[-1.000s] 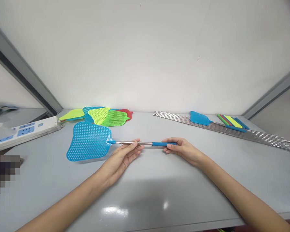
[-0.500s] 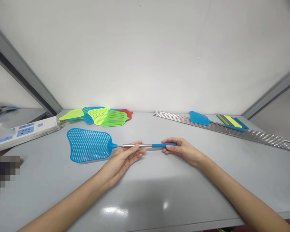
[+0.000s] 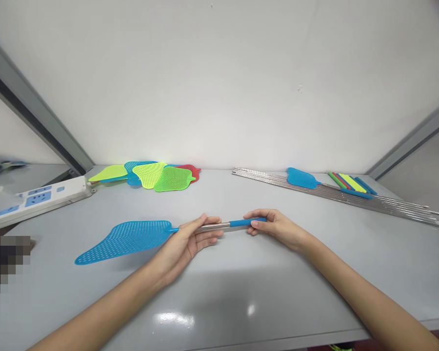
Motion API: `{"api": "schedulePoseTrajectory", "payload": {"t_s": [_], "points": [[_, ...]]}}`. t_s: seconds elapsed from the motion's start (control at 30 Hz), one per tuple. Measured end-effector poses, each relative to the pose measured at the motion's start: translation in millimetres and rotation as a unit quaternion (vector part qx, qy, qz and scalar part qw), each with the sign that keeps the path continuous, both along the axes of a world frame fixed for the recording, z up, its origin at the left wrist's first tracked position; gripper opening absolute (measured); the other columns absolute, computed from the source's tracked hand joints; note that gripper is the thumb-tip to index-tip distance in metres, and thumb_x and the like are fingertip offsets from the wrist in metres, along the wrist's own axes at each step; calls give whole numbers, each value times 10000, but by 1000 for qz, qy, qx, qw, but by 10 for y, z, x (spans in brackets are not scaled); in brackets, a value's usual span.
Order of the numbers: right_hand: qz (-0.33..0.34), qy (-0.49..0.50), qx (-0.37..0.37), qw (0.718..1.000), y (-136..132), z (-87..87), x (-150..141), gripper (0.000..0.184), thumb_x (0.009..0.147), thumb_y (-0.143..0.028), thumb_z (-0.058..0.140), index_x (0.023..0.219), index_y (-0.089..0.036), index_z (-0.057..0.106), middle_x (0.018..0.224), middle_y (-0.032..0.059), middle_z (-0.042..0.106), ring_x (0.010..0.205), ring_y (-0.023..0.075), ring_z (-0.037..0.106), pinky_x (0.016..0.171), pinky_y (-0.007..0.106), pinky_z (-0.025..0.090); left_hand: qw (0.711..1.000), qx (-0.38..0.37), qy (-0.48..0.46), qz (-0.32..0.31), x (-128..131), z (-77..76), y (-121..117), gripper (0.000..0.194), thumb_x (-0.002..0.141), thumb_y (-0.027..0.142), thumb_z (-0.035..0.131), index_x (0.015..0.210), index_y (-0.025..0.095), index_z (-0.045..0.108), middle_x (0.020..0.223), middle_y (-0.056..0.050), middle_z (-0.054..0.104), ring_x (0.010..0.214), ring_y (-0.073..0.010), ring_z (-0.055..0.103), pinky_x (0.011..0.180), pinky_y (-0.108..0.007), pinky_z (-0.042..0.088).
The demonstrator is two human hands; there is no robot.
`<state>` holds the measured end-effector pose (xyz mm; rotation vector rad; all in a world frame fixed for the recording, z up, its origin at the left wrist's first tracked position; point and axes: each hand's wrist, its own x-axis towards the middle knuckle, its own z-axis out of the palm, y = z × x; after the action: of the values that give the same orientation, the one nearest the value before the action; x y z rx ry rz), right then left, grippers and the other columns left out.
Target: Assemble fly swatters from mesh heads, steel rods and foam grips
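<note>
A blue fly swatter (image 3: pixel 131 237) lies across both hands above the grey table, its perforated head out to the left and tilted. My left hand (image 3: pixel 190 241) is closed around the metal rod just behind the head, thumb on top and fingers beneath. At the other end, my right hand (image 3: pixel 269 223) pinches the blue grip sleeve (image 3: pixel 239 223) between thumb and fingers. Bare metal rod (image 3: pixel 214 226) shows between the hands. Part of the rod is hidden by my left hand.
Yellow, blue, green and red swatter heads (image 3: pixel 173 179) overlap at the back left. Metal rods (image 3: pixel 263 179) lie at the back right, with another blue swatter (image 3: pixel 302 178) and coloured grip sleeves (image 3: pixel 351 183) on or beside them. A white power strip (image 3: pixel 71 190) sits at the left.
The swatter has rolled about its rod, so its head now looks narrower and its far end sits lower and further left. Both hands have stayed nearly in place.
</note>
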<state>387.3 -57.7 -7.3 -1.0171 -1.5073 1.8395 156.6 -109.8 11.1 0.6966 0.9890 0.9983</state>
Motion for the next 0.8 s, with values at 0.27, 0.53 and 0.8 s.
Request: {"api": "schedulePoseTrajectory", "payload": {"t_s": [0.27, 0.53, 0.8], "points": [[44, -17, 5, 999, -24, 58, -6, 384, 726, -354, 564, 1038, -131, 541, 725, 42, 590, 596, 100, 546, 591, 253, 446, 999, -22, -8, -22, -15, 42, 0, 417, 808, 398, 414, 975, 68, 605, 957, -162, 624, 912, -251, 571, 833, -336, 429], [38, -38, 10, 998, -33, 61, -21, 365, 708, -376, 573, 966, -119, 586, 671, 21, 557, 554, 83, 510, 562, 237, 434, 998, -8, 24, -63, 2, 78, -28, 390, 795, 377, 449, 1019, 92, 592, 889, -147, 640, 917, -254, 563, 832, -342, 415], [37, -46, 17, 998, -40, 72, -17, 346, 696, -385, 582, 930, -130, 595, 653, 10, 539, 539, 79, 494, 547, 235, 426, 996, 26, 40, -74, 17, 78, -56, 338, 782, 336, 488, 1011, 113, 598, 1003, -139, 601, 950, -266, 547, 845, -359, 404]]}}
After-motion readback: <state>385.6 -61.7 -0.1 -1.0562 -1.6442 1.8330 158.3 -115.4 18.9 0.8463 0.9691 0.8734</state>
